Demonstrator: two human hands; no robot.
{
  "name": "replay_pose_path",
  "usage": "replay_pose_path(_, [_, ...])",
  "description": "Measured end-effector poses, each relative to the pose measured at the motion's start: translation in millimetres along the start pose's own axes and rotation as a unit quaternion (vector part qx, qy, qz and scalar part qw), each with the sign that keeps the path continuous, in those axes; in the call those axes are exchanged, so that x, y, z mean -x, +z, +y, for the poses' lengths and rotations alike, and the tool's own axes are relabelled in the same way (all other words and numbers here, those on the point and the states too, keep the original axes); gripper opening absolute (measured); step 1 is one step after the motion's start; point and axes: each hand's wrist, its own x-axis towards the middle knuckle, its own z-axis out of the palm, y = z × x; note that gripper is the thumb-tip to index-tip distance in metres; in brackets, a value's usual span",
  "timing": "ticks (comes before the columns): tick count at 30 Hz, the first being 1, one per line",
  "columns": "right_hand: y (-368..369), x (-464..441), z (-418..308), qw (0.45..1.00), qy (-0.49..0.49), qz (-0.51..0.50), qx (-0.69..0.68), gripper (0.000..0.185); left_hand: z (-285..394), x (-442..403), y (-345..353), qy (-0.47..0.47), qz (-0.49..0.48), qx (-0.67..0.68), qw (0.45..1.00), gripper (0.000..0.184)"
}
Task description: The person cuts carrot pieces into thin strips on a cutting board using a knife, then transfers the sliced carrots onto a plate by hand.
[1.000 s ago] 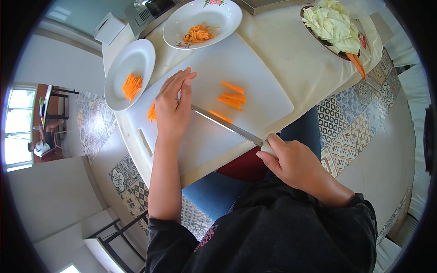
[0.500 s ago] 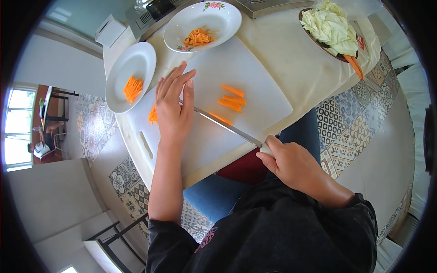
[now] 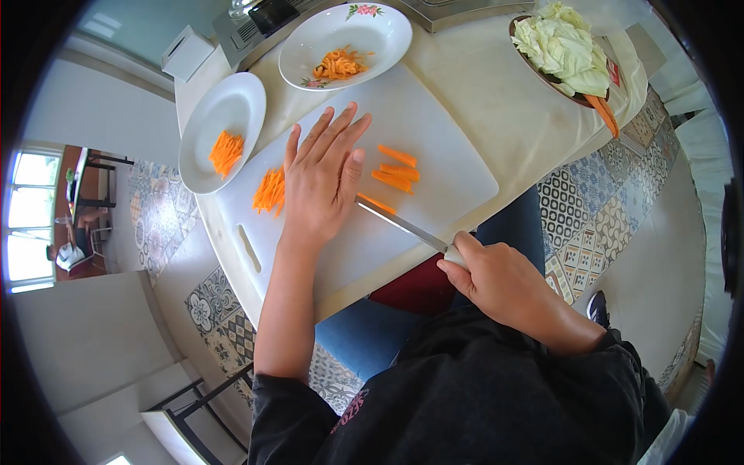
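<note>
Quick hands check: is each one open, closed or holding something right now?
Left hand: open, fingers extended over the cutting board; nothing visibly gripped, though its palm is hidden.
Right hand: closed, holding the knife.

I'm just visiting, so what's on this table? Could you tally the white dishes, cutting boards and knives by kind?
White dishes: 2
Cutting board: 1
Knife: 1
Total: 4
</note>
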Motion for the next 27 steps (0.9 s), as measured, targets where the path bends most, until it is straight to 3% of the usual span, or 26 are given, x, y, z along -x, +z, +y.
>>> replay_pose_path(27, [-7.9,-6.3,-0.6,1.000,0.016,-0.026,-0.009,0.036,-3.0,0.9,6.6,-0.033,-0.048,-0.003,0.998,0.038])
